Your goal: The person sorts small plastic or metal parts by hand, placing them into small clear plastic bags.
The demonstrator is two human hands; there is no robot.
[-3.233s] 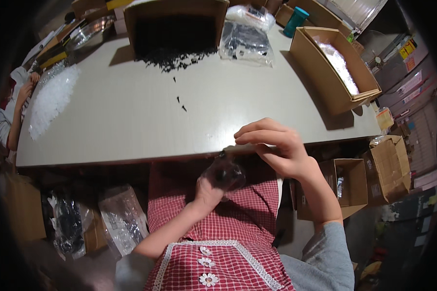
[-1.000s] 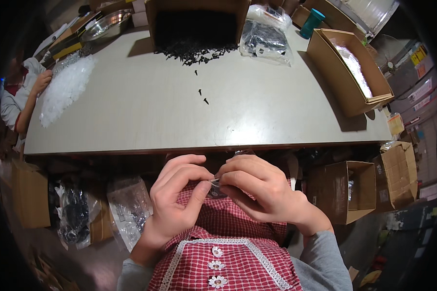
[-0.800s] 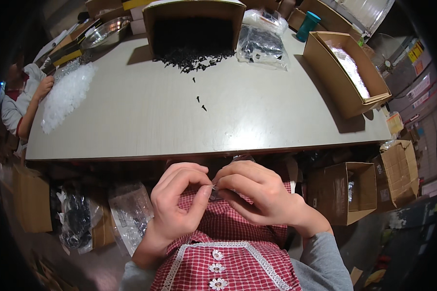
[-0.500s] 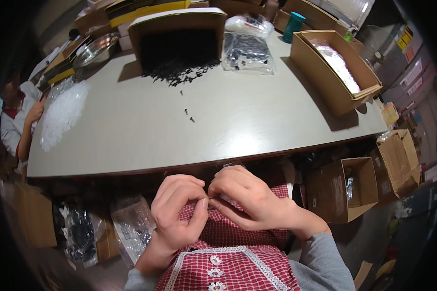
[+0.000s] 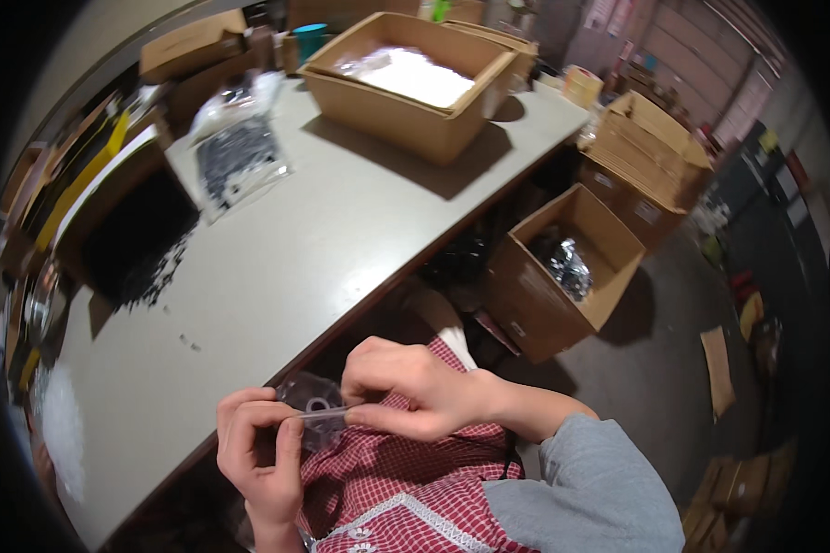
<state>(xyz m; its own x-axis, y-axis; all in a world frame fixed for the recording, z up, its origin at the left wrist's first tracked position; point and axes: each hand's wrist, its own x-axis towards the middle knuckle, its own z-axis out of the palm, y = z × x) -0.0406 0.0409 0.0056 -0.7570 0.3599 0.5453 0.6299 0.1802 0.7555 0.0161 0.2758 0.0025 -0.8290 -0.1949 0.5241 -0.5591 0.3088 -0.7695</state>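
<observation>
Both my hands hold a small clear plastic bag [image 5: 315, 415] with dark parts inside, just below the table's near edge and above my red checked apron [image 5: 406, 488]. My left hand [image 5: 260, 452] pinches the bag's left end. My right hand [image 5: 406, 392] grips its top strip from the right, fingers closed along it. A pile of small black parts [image 5: 152, 276] lies further up the grey table [image 5: 277, 276], spilling from a dark open box [image 5: 124, 230].
A clear bag of black parts [image 5: 240, 157] and a cardboard box of white pieces [image 5: 406, 78] sit on the table. On the floor to the right stands an open carton with shiny bags [image 5: 563, 267], with more cartons [image 5: 650, 152] behind it. White pieces [image 5: 60, 429] lie at the table's left end.
The view has swung sharply to the right and tilted, bringing the floor cartons into sight. My hands stay together on the small bag, pinching along its top.
</observation>
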